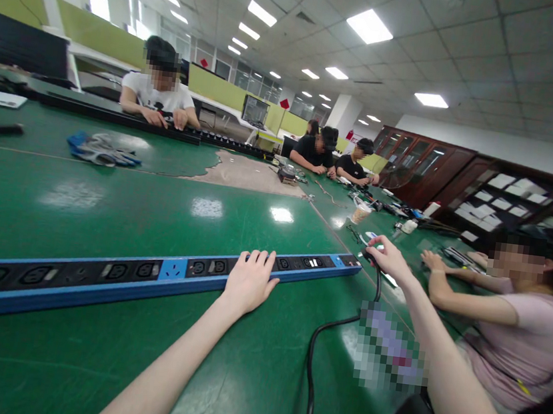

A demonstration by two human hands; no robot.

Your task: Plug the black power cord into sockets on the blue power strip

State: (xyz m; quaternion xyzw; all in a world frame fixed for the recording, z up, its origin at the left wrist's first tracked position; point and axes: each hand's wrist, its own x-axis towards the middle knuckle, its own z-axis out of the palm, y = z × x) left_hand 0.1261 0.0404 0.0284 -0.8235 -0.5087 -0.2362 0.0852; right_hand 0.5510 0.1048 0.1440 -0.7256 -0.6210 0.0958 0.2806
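A long blue and black power strip [174,270] with rows of sockets lies across the table, running from the left edge to the right of centre. My left hand [251,279] is laid over it, fingers across its top and thumb along the near side, holding it. Beyond the strip's right end, my right hand [387,255] pinches a black plug [369,256], which is apart from the sockets. From the plug a black cable [310,372] hangs down, then curves over the table toward me. My fingers hide part of the plug.
Blue and white gloves [102,149] lie on the green table [126,363], with a paper cup [360,212] farther right. A person [519,317] sits close at my right, forearms on the table. Other people work along the far side. A blurred-out object [390,345] lies below my right hand.
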